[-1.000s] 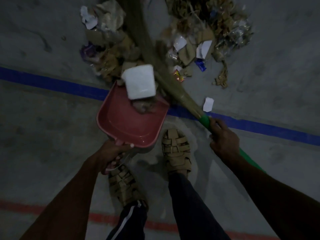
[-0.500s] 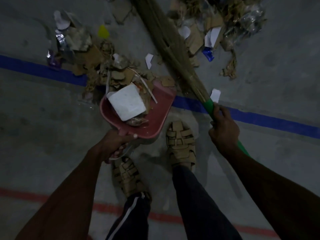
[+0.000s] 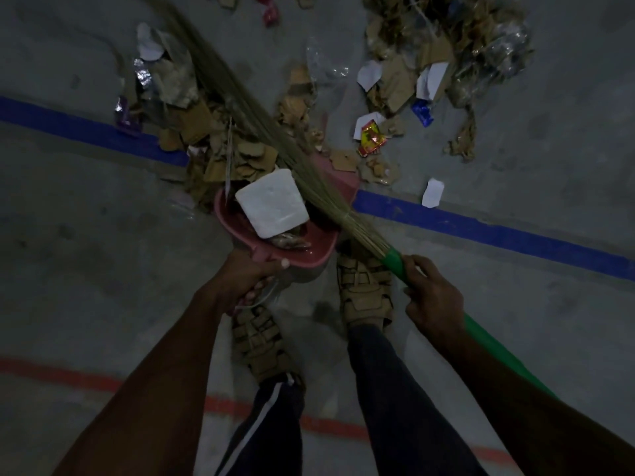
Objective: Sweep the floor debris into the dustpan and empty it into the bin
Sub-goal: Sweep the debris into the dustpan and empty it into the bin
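Left hand: the left hand (image 3: 245, 281) is gripping the handle of a pink dustpan (image 3: 311, 257), fingers curled round it, at 6 o'clock of the pan
Right hand: the right hand (image 3: 433, 297) is wrapping its fingers round the green handle of a grass broom (image 3: 261, 132), at 4 o'clock of the pan
Dustpan: it is sitting on the grey floor (image 3: 68, 235), its mouth facing 12 o'clock across a blue line (image 3: 498, 231); a white block (image 3: 271, 202) is lying inside with cardboard scraps
Change: a second ago the bristles were standing beyond the pan; now they are lying across its right side, and the brown debris pile (image 3: 226, 149) is crowding the mouth at 11 o'clock
Meaning: the sweep seems to be loading the pan; a second debris heap (image 3: 443, 60) at 1 o'clock is waiting well apart
Bin: no bin is showing, so emptying is not yet done
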